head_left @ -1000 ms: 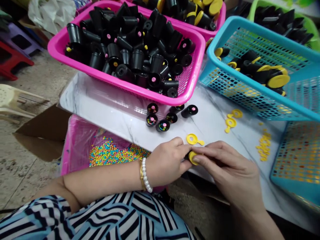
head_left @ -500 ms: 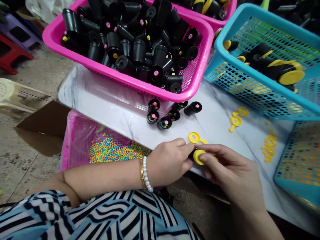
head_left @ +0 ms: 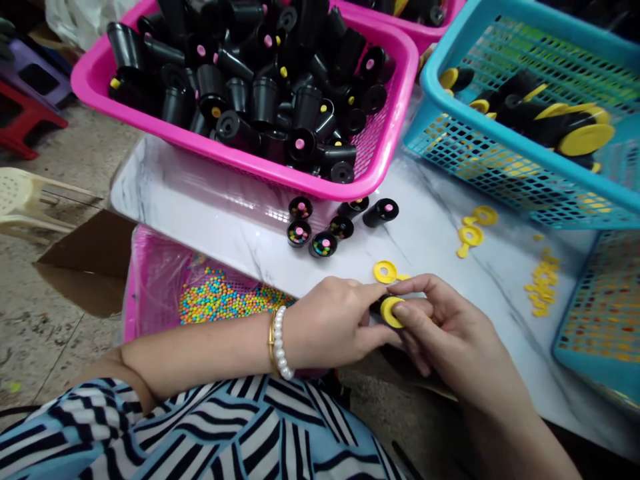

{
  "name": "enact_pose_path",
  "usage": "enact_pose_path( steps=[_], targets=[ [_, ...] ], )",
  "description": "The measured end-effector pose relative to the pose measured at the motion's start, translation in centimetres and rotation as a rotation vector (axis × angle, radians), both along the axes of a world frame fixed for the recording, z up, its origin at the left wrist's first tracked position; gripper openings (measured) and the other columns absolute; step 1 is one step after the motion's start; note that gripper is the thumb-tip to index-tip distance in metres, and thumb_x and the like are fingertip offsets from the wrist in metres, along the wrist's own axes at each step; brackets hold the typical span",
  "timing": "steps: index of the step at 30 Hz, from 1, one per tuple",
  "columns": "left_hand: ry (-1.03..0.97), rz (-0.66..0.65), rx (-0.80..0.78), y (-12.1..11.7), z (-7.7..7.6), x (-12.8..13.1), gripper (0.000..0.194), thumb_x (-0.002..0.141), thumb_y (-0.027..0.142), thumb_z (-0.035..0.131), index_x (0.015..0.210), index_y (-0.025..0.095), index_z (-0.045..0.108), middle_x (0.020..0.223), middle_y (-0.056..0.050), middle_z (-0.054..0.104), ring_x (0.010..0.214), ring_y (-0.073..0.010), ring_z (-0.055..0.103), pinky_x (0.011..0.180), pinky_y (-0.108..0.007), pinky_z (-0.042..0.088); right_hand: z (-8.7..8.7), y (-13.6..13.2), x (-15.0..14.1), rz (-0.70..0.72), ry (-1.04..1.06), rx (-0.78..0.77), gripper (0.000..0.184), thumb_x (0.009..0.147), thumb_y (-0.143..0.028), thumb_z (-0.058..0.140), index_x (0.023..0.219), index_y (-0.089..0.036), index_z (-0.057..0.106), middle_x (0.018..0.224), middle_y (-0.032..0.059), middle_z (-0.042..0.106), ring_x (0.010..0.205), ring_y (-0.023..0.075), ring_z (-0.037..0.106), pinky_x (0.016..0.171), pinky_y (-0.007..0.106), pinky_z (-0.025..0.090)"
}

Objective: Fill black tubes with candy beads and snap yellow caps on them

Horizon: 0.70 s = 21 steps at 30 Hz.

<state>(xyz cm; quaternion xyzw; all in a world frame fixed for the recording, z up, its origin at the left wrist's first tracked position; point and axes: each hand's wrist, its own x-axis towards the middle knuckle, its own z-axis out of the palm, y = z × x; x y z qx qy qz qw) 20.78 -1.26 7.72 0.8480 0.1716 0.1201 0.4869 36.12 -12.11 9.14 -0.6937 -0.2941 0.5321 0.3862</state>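
Note:
My left hand (head_left: 336,321) and my right hand (head_left: 453,337) meet at the near edge of the white marble table (head_left: 230,227). Between them they pinch a small black tube with a yellow cap (head_left: 389,311); my right fingertips press on the cap. A loose yellow ring cap (head_left: 385,271) lies just beyond my fingers. Several small black tubes (head_left: 320,230) filled with coloured beads stand upright farther back, one lying on its side.
A pink basket (head_left: 385,175) of black tubes sits at the back. A blue basket (head_left: 505,150) at right holds yellow-capped tubes. More yellow caps (head_left: 473,230) and yellow bits (head_left: 543,290) lie on the table. A lower pink basket holds coloured beads (head_left: 225,300).
The view has shifted slightly. My hands stay together on the capped tube, the right fingers shifting over the yellow cap.

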Motion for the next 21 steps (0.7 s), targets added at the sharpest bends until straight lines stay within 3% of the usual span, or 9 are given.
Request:
enact_pose_path(
  steps=[4, 8, 12, 15, 21],
  targets=[
    [0.035, 0.016, 0.138, -0.3, -0.6, 0.1, 0.024, 0.092, 0.017, 0.058, 0.114, 0.010, 0.063, 0.090, -0.008, 0.072, 0.081, -0.0180, 0.068, 0.076, -0.028, 0.055, -0.2, -0.5, 0.8, 0.016, 0.061, 0.060, 0.038, 0.093, -0.050, 0.061, 0.115, -0.020, 0.054, 0.050, -0.0050, 0.059, 0.038, 0.0101, 0.053, 0.043, 0.020, 0.042],
    [0.044, 0.007, 0.167, -0.6, -1.0, -0.1, 0.021, 0.094, 0.018, 0.057, 0.113, 0.011, 0.063, 0.091, -0.007, 0.072, 0.081, -0.0171, 0.067, 0.076, -0.027, 0.055, -0.3, -0.9, 1.2, 0.047, 0.056, 0.067, 0.035, 0.095, -0.046, 0.059, 0.119, -0.022, 0.050, 0.053, -0.0045, 0.063, 0.043, 0.0115, 0.059, 0.050, 0.021, 0.048],
    [0.018, 0.006, 0.160, -0.7, -0.9, -0.1, 0.028, 0.094, 0.017, 0.056, 0.121, 0.011, 0.059, 0.093, -0.006, 0.072, 0.084, -0.0167, 0.068, 0.079, -0.027, 0.056, -0.2, -0.7, 1.3, 0.104, 0.062, 0.042, 0.033, 0.096, -0.049, 0.056, 0.113, -0.022, 0.050, 0.054, -0.0040, 0.064, 0.045, 0.0128, 0.060, 0.051, 0.022, 0.050],
    [0.070, -0.014, 0.170, -0.7, -0.7, 0.0, 0.023, 0.095, 0.018, 0.055, 0.116, 0.010, 0.060, 0.092, -0.007, 0.071, 0.083, -0.0180, 0.068, 0.077, -0.028, 0.056, 0.1, -0.5, 1.1, 0.114, -0.041, 0.015, 0.033, 0.094, -0.053, 0.057, 0.103, -0.022, 0.052, 0.053, -0.0033, 0.062, 0.045, 0.0127, 0.059, 0.049, 0.022, 0.048],
    [0.137, -0.032, 0.192, -0.7, -0.9, 0.2, 0.020, 0.098, 0.025, 0.053, 0.110, 0.012, 0.061, 0.087, -0.006, 0.070, 0.081, -0.0180, 0.067, 0.073, -0.027, 0.054, 0.8, -0.9, -0.1, -0.006, -0.221, 0.019, 0.031, 0.091, -0.051, 0.062, 0.102, -0.022, 0.057, 0.050, -0.0049, 0.057, 0.043, 0.0119, 0.053, 0.043, 0.021, 0.043]
  ],
)
